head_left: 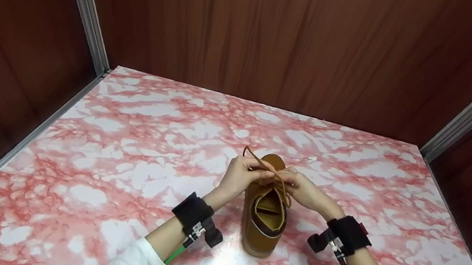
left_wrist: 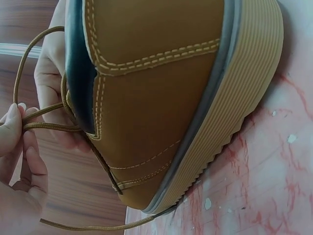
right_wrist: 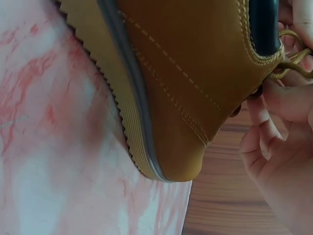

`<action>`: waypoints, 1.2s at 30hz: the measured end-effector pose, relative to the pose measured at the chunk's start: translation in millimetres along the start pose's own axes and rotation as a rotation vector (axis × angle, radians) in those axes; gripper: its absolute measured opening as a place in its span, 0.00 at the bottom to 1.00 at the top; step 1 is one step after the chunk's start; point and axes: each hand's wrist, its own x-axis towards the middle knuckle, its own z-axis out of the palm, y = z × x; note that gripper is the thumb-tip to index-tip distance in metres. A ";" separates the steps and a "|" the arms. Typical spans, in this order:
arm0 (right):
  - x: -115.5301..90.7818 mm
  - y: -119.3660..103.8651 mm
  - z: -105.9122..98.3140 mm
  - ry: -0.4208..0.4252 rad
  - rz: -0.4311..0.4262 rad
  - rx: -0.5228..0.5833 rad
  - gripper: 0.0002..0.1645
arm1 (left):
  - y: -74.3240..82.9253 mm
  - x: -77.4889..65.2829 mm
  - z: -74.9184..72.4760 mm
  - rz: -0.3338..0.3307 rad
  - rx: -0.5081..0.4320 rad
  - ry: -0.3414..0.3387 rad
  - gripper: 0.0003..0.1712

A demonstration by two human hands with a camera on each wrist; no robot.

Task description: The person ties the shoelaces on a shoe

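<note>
A tan lace-up shoe (head_left: 259, 243) with a dark collar stands upright on the table, toe pointing away from me. My left hand (head_left: 240, 175) is at the left of its lacing and pinches the brown shoelace (left_wrist: 46, 126) between thumb and fingertips. Part of the lace arcs up above that hand, and one loose end hangs past the toe in the left wrist view. From the other side, my right hand (head_left: 307, 191) holds the lace close to the eyelets, its thumb and fingers bent around it. The crossing of the laces is partly hidden by the fingers.
The shoe stands on a tabletop (head_left: 119, 171) with a red and white marbled pattern. Dark wood-look panels (head_left: 254, 38) enclose it at the back and both sides, with metal strips (head_left: 87, 10) at the corners. Each wrist wears a black strap (head_left: 193, 212) with a green cable.
</note>
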 end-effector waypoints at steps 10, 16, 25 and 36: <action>-1.8 3.9 0.4 0.024 0.008 -0.026 0.11 | -4.5 0.3 -0.7 -0.024 -0.101 -0.006 0.06; -1.7 -13.4 -0.6 0.039 0.059 0.012 0.09 | -3.4 -0.3 -2.1 -0.026 -0.031 0.011 0.06; -2.6 -21.7 6.6 0.204 0.119 0.084 0.02 | -3.2 -1.0 -1.8 0.000 0.063 0.040 0.06; -11.6 -18.2 -5.7 0.531 0.181 0.361 0.04 | -0.1 -1.2 -0.9 -0.016 0.082 0.056 0.06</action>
